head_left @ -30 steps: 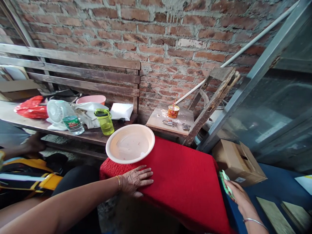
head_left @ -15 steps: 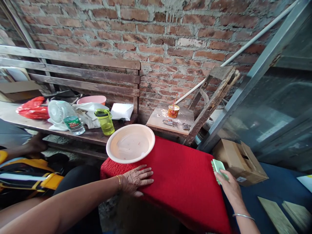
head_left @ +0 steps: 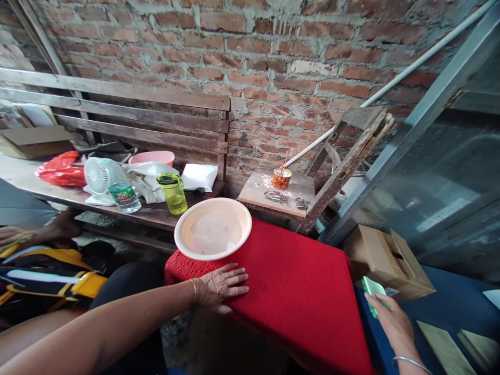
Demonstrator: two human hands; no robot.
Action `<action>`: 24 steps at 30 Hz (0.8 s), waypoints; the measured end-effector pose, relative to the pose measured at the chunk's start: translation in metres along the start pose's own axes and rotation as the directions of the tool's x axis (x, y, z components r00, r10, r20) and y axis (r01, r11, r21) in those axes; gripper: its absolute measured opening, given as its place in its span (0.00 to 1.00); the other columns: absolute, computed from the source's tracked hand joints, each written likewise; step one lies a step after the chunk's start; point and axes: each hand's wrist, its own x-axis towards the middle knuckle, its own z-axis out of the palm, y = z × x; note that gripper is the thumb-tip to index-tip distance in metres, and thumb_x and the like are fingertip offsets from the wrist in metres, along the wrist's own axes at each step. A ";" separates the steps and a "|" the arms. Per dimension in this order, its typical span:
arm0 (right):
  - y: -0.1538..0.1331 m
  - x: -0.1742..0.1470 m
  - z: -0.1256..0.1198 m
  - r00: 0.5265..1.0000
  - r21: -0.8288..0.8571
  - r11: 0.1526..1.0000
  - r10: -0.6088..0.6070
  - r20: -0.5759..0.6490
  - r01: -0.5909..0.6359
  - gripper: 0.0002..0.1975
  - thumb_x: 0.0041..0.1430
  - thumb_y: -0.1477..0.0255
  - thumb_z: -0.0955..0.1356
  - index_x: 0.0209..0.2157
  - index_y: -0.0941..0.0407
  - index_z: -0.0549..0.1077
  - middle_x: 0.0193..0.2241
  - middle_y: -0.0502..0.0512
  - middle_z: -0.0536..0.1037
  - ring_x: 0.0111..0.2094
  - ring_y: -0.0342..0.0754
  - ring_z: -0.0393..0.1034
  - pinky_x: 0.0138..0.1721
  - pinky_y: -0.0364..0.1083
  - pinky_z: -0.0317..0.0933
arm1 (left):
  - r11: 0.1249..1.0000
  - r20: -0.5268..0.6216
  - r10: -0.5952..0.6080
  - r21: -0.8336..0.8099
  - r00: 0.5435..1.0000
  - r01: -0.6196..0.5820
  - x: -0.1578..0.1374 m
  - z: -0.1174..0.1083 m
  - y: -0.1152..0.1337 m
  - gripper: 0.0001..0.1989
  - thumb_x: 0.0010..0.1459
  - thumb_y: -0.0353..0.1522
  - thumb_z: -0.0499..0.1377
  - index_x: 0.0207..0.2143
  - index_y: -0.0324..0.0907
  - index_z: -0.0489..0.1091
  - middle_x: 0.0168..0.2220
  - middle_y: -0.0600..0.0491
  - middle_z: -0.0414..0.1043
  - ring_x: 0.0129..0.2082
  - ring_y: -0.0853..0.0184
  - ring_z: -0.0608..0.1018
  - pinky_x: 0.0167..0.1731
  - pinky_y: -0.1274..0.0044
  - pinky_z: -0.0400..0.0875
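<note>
Flat on the red cloth (head_left: 297, 276), fingers spread, lies my left hand (head_left: 221, 287), just in front of a pale plastic basin (head_left: 213, 256) that holds some water. My right hand (head_left: 392, 320) grips a light green scrubbing brush (head_left: 374, 289) by its back. The brush is off the cloth's right edge, over the dark blue surface, with its bristles facing left. The red cloth covers a low bench or table, whose frame is hidden beneath it.
A cardboard box (head_left: 385, 263) stands at the right near pale flat boards (head_left: 441, 341). Behind, a wooden chair (head_left: 250, 192) bears a gold-red tin (head_left: 281, 179) and padlocks (head_left: 300, 203). On the slatted bench stand a green bottle (head_left: 175, 200), a water bottle (head_left: 125, 200) and a fan (head_left: 99, 177).
My right hand has moved the brush right and downward, off the cloth's edge. My left hand stays on the cloth. The view has shifted slightly.
</note>
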 end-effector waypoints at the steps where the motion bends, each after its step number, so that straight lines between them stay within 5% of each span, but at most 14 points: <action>1: -0.001 -0.001 -0.002 0.999 0.032 0.999 0.028 0.023 -0.028 0.27 0.41 0.41 0.63 0.33 0.46 0.73 0.27 0.60 0.79 0.38 0.66 0.76 0.40 0.56 0.67 | 1.000 0.002 0.001 0.007 1.000 -0.001 0.000 0.000 0.000 0.39 0.59 0.50 0.63 0.67 0.42 0.62 0.65 0.37 0.65 0.66 0.45 0.66 0.67 0.54 0.56; 12: -0.040 -0.010 0.005 0.995 0.056 0.994 -0.097 0.001 0.096 0.36 0.37 0.39 0.64 0.39 0.52 0.78 0.35 0.63 0.80 0.44 0.68 0.74 0.47 0.59 0.66 | 0.999 0.000 -0.033 -0.033 0.999 0.033 -0.002 0.003 0.000 0.38 0.59 0.50 0.62 0.67 0.45 0.62 0.66 0.40 0.65 0.67 0.47 0.66 0.68 0.55 0.55; 24: -0.043 -0.010 0.008 0.996 0.071 0.994 -0.081 0.035 0.078 0.32 0.38 0.41 0.65 0.37 0.51 0.76 0.33 0.63 0.77 0.43 0.68 0.73 0.45 0.57 0.63 | 0.999 -0.004 -0.027 -0.031 1.000 0.027 -0.003 0.007 -0.002 0.38 0.59 0.49 0.62 0.68 0.45 0.61 0.66 0.40 0.64 0.67 0.46 0.65 0.67 0.54 0.55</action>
